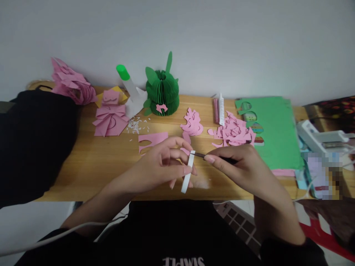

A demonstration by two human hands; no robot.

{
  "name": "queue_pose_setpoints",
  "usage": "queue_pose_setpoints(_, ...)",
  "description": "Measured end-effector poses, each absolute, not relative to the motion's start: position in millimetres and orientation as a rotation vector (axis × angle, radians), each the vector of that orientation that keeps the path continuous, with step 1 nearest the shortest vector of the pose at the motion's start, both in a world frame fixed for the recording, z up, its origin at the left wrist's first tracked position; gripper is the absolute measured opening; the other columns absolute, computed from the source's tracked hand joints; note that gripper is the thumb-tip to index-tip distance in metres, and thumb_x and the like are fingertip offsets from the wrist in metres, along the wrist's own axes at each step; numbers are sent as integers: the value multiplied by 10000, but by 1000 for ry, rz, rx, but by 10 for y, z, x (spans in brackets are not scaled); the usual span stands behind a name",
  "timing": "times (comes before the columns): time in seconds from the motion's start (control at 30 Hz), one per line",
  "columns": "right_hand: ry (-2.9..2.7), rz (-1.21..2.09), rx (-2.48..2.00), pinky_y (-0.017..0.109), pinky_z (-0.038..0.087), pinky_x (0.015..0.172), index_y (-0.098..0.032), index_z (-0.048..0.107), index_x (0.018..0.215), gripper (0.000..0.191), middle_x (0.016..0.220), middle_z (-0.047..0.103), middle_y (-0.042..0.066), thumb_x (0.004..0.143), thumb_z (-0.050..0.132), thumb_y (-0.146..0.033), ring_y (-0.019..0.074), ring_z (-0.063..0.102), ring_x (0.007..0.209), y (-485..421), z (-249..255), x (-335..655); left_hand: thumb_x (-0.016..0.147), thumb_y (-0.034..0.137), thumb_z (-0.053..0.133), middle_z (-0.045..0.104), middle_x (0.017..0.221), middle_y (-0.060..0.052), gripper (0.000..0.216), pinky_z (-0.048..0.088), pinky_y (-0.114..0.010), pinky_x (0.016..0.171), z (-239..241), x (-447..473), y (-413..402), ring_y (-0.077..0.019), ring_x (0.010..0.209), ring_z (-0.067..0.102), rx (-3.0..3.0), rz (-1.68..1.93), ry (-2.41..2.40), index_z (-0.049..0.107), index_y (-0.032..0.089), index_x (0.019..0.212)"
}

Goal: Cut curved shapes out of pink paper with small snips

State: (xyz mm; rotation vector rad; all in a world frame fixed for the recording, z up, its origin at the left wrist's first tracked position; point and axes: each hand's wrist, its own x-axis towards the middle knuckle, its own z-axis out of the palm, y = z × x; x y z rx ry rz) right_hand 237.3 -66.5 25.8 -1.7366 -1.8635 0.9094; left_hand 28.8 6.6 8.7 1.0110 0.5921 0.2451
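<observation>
My left hand [163,162] pinches a narrow white strip [188,175] between thumb and fingers, above the front of the wooden table. From the right, my right hand [235,160] grips a thin dark tool [198,155], perhaps tweezers or a small blade. Its tip meets the upper end of the strip. Beyond my hands lie pink cut-out shapes [191,123] and a pink paper sheet with curved cut-outs [152,140]. Tiny white snippets [134,125] are scattered to the left.
A green honeycomb paper figure [162,92] stands at the back, by a green-capped glue bottle [126,79]. Folded pink paper [111,118] lies left. Pink scraps [234,129], a white tube [221,109], green sheets [277,133] and a white device [318,136] sit right. A black bag-like item [36,140] covers the left end.
</observation>
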Motion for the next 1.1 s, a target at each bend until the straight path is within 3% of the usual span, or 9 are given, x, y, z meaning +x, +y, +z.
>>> queue_pose_setpoints(0.53, -1855, 955, -1743, 228, 279, 446, -163, 649, 620, 446, 491, 460, -42, 932, 548, -464, 80, 347, 474, -651, 268, 2386, 823, 212, 641, 648, 778, 22, 249, 426, -154, 433, 66, 263, 67, -126, 612, 681, 1048, 229, 562, 459, 200, 994)
queue_pose_setpoints(0.87, -1883, 865, -1806, 241, 386, 508, -182, 763, 841, 376, 680, 727, 31, 922, 553, -483, 135, 587, 541, -663, 228, 2445, 825, 275, 637, 661, 769, 28, 304, 394, -175, 438, -2, 118, 56, -134, 609, 674, 1125, 288, 559, 437, 239, 1051)
queue_pose_setpoints(1.0, -1837, 494, -2145, 290, 394, 531, -171, 760, 905, 372, 749, 748, 88, 897, 574, -493, 211, 640, 591, -786, -191, 2561, 807, 298, 644, 640, 831, 16, 318, 457, -237, 576, -176, -320, 38, -134, 649, 632, 1628, 430, 1120, 497, 264, 1087)
queue_pose_setpoints(1.1, -1751, 242, -2310, 345, 451, 606, -148, 744, 1013, 402, 798, 723, 134, 923, 517, -468, 269, 647, 703, -945, -622, 2558, 816, 288, 603, 661, 859, -15, 299, 365, -276, 542, -353, -736, 74, -157, 570, 571, 2027, 294, 1573, 547, 262, 1109)
